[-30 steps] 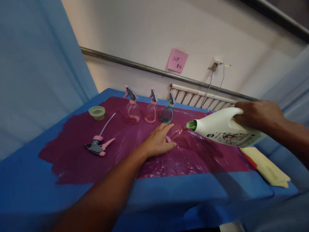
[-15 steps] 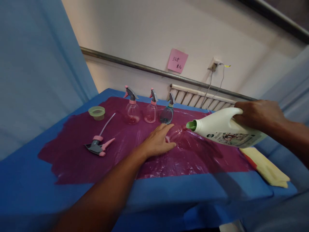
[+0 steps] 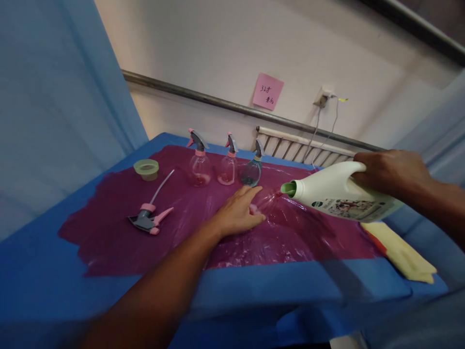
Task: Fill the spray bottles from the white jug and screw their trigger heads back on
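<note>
My left hand [image 3: 240, 212] is wrapped round the lower part of a clear pink spray bottle [image 3: 268, 199] with its top off. That bottle leans to the right. My right hand [image 3: 390, 174] grips the handle of a cream jug [image 3: 329, 189], tipped almost level to the left. The jug's green spout [image 3: 288, 189] meets the bottle's mouth; whether liquid is running cannot be made out. A grey and pink trigger sprayer [image 3: 147, 220] with its dip tube lies to the left of my left hand.
Two pink-collared spray bottles [image 3: 200, 169] and a teal one [image 3: 252, 170] stand at the back. Further left sits a pale green cap [image 3: 147, 169]. A yellow cloth [image 3: 403, 252] lies at the right edge of the purple sheet [image 3: 119, 208], which covers the blue table [image 3: 290, 286].
Both hands, the tilted jug and the bottle hold almost the same positions. The view has shifted very slightly.
</note>
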Tool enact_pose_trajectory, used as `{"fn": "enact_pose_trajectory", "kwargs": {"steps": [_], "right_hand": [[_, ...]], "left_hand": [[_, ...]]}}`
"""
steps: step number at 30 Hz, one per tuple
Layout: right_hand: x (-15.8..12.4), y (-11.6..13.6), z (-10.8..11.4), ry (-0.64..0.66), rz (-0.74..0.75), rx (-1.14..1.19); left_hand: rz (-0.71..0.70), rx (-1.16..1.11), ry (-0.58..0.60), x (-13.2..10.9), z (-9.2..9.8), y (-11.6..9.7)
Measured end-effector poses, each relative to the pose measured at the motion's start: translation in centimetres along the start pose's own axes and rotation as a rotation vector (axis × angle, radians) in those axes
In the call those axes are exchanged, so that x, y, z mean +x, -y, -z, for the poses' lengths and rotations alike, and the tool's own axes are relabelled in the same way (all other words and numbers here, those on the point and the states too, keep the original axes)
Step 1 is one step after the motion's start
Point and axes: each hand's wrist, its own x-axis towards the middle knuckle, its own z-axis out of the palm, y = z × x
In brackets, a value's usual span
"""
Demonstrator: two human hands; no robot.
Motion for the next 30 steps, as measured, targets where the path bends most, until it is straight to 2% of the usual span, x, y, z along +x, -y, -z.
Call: {"fn": "enact_pose_trajectory", "kwargs": {"steps": [10,30], "right_hand": [[0.11,0.14,0.48,0.047,-0.005,-0.014],[0.0,0.01,0.47,0.018,0.004,0.03]], "left_hand": [[-0.036,0.007,-0.017,0.01,-0.11,0.22],[-0.025,0.013,0.0,0.06,-0.08,0.39]]}}
